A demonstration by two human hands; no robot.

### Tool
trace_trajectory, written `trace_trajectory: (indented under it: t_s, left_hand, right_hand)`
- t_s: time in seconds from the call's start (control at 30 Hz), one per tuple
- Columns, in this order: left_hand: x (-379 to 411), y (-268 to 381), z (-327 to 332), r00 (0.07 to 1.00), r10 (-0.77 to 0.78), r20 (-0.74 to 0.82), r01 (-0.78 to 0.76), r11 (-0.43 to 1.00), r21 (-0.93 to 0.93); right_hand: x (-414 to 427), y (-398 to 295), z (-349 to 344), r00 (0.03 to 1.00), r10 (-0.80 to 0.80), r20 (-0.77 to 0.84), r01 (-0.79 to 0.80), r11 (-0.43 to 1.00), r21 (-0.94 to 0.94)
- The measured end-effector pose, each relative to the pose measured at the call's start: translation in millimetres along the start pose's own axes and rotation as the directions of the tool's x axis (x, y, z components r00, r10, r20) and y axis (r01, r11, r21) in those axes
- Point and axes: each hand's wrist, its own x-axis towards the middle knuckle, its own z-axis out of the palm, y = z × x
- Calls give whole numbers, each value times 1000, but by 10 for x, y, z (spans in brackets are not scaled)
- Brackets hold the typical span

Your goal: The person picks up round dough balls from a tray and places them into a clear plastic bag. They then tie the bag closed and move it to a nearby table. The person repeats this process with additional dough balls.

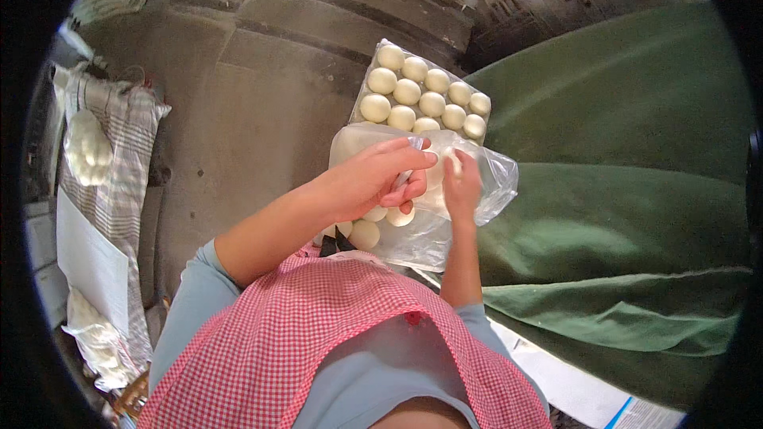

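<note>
My left hand (393, 176) pinches a clear plastic bag (495, 182) between thumb and curled fingers. Against the right part of the same bag is my right hand (462, 190), slightly blurred, its fingers closed on whitish plastic. Pale round shapes show faintly through the film. Just beyond the bag lies a clear tray (362, 92) with rows of cream-white balls (406, 92), its near part covered by the bag. More cream-white balls (365, 234) sit below my left wrist, close to my apron. Another sheet of clear plastic (411, 247) spreads beside them.
A green cloth cover (614, 202) drapes over the right side. Brown cardboard (256, 95) lies at left and ahead. At far left a striped cloth (119, 131) bears a bag of white balls (88, 146), a white sheet (92, 259) and a crumpled plastic bag (98, 333).
</note>
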Motion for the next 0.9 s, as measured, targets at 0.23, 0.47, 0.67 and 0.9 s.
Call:
trace_trajectory:
  t_s: [0.23,0.47,0.67,0.9]
  left_hand:
    - [22,-182,2,976,215,-24,-210,969,131]
    - [-191,-394,183,831,504,-237,-194,661,725]
    - [-985,-479,455,625,616,-480,-155,701,696]
    - [-2368,-698,598,442,813,-379,-589,582,561]
  right_hand:
    - [-49,48,-1087,920,-240,-309,-10,776,-631]
    - [-121,433,-1601,891,446,-90,-207,573,793]
    - [13,-216,-1883,971,93,-219,129,568,813]
    - [-98,-1495,-1881,972,-48,-232,236,277,932]
